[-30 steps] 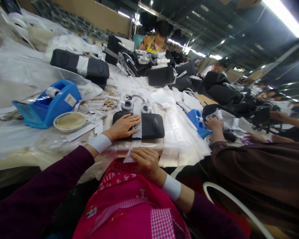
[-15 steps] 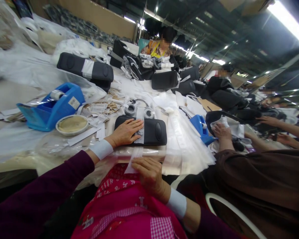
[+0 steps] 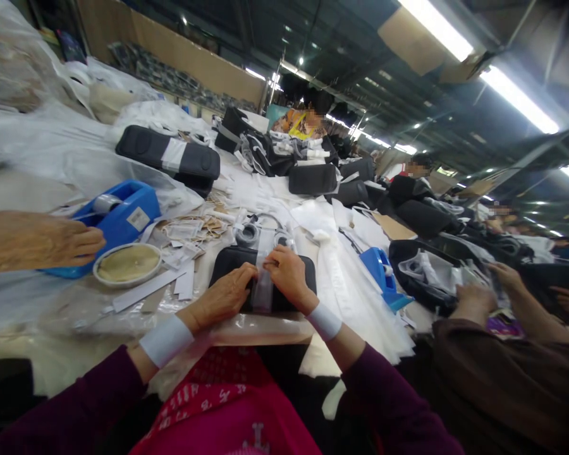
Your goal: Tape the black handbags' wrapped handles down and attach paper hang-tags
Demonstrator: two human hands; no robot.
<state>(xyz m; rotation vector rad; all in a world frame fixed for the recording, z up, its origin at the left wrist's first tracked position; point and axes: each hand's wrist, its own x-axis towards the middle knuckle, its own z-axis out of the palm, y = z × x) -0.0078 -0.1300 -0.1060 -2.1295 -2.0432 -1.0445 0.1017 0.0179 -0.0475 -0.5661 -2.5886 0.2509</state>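
A black zip case [image 3: 227, 260] lies at the table's near edge, with a translucent white strip [image 3: 263, 298] running across its middle. My left hand [image 3: 225, 294] rests on the case, its fingers closed together at the strip's left edge. From the other side, my right hand [image 3: 289, 275] is closed with its fingertips on the strip's upper part. The strip under the fingertips is partly hidden. Coiled grey cables [image 3: 247, 234] lie just behind the case.
Another person's hand [image 3: 42, 243] reaches in from the left by a blue tape dispenser [image 3: 128, 205]. A round dish [image 3: 128, 264] and paper strips [image 3: 145, 287] lie nearby. Plastic bags [image 3: 341, 303] spread at right, beside a second blue dispenser [image 3: 379, 272] and a co-worker's arms.
My right hand has risen from the loose strip end below the case onto its top. My left hand has drawn its flat fingers together. Another person's hand has entered at left.
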